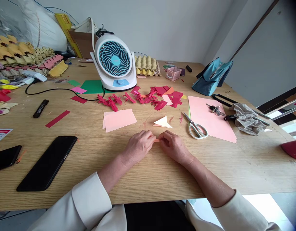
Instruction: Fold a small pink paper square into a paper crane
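Head view: wooden table (155, 179) bearing a fan (115, 60) before a pale wall (167, 29); left hand (139, 144) and right hand (175, 147) pinch an orange strip (157, 140).

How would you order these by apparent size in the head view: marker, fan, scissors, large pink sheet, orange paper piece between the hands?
1. Fan
2. Large pink sheet
3. Scissors
4. Marker
5. Orange paper piece, judging only the part that shows
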`<state>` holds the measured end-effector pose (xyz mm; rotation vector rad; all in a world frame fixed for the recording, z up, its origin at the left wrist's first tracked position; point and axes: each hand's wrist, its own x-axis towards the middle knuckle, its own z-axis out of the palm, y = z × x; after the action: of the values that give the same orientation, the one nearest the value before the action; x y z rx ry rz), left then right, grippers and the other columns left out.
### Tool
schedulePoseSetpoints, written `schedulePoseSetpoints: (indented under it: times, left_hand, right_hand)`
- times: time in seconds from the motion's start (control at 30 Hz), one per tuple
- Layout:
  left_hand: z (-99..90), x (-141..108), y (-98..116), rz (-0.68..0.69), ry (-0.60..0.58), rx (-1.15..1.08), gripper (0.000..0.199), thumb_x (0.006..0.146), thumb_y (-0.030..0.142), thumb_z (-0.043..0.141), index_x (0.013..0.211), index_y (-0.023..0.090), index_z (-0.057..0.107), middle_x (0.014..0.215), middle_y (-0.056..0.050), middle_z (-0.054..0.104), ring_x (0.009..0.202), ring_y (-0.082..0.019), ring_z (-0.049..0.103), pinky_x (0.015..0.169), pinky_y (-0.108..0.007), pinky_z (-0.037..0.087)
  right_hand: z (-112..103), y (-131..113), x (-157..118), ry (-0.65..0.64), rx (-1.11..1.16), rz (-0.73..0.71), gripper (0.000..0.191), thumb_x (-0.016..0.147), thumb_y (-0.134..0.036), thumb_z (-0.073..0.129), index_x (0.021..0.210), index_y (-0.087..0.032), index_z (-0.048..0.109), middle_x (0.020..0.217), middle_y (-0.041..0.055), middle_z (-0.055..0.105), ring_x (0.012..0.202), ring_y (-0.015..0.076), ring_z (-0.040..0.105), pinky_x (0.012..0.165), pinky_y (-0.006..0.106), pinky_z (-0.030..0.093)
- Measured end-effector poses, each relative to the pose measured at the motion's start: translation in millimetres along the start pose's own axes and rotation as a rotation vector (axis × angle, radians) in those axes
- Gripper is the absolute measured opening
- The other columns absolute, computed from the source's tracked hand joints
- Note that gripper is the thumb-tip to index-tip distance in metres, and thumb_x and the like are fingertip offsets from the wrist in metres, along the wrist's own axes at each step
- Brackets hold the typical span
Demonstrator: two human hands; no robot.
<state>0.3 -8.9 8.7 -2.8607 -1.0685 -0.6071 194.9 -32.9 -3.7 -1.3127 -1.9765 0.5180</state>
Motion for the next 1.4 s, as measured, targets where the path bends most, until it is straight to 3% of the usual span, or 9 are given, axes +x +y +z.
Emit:
schedulePoseSetpoints:
  times: [0.17,0.3,0.47,0.57,0.9,1.2,1.4]
  left_hand:
    - [2.7,-2,-2,-0.040,0.036,-0.027,0.015,0.094,0.016,0.050,0.091,0.019,0.064,0.087,-0.004,0.062,0.082,-0.019,0.058,0.071,-0.030,0.044]
    - [4.6,-2,-5,-0.160,0.113,-0.221,0.015,0.092,0.013,0.052,0.091,0.020,0.066,0.088,-0.003,0.063,0.082,-0.016,0.060,0.072,-0.027,0.046]
    - [9.5,-2,-2,-0.259,0.198,-0.520,0.016,0.087,0.008,0.057,0.091,0.020,0.067,0.086,-0.001,0.065,0.077,-0.012,0.061,0.070,-0.023,0.047]
    - [12.8,-2,3,-0.277,0.197,-0.587,0.014,0.087,0.011,0.057,0.090,0.020,0.068,0.083,0.000,0.064,0.072,-0.012,0.060,0.066,-0.022,0.046]
    - [15.7,-2,6,-0.321,0.185,-0.665,0.011,0.090,0.018,0.058,0.086,0.019,0.069,0.075,0.000,0.062,0.064,-0.011,0.057,0.060,-0.021,0.045]
    - [17.4,-2,6,-0.311,0.206,-0.663,0.013,0.091,0.021,0.058,0.083,0.019,0.069,0.077,-0.001,0.062,0.067,-0.011,0.058,0.063,-0.022,0.046]
    - [16.9,-3,5,-0.302,0.198,-0.654,0.014,0.091,0.021,0.057,0.085,0.020,0.069,0.079,-0.001,0.063,0.067,-0.011,0.059,0.063,-0.022,0.045]
  right_hand:
    - [-3,3,-1,0.020,0.030,-0.013,0.025,0.082,-0.002,0.047,0.087,-0.019,0.064,0.082,0.0024,0.061,0.066,0.0128,0.052,0.061,0.025,0.039]
    - [-5,0,-1,0.042,0.116,0.025,0.026,0.085,-0.006,0.047,0.096,-0.019,0.067,0.084,0.0030,0.063,0.067,0.0131,0.054,0.059,0.024,0.041]
    - [-4,-7,2,0.016,0.282,0.145,0.011,0.087,-0.022,0.060,0.094,-0.018,0.067,0.079,0.0022,0.062,0.065,0.0124,0.054,0.057,0.024,0.042]
    - [-2,-7,3,0.019,0.378,0.187,0.017,0.087,-0.035,0.064,0.088,-0.017,0.066,0.077,0.0022,0.063,0.064,0.0122,0.053,0.058,0.024,0.042]
    - [4,2,4,0.040,0.596,0.258,0.032,0.082,-0.049,0.069,0.084,-0.017,0.068,0.076,0.0041,0.069,0.066,0.0144,0.060,0.061,0.027,0.047]
    - [1,1,5,0.045,0.602,0.208,0.032,0.084,-0.051,0.067,0.084,-0.019,0.073,0.082,0.0060,0.072,0.080,0.0189,0.066,0.075,0.031,0.051]
    - [-4,-1,5,0.061,0.481,0.172,0.035,0.089,-0.051,0.060,0.084,-0.019,0.075,0.076,0.0040,0.067,0.075,0.0176,0.062,0.071,0.030,0.048]
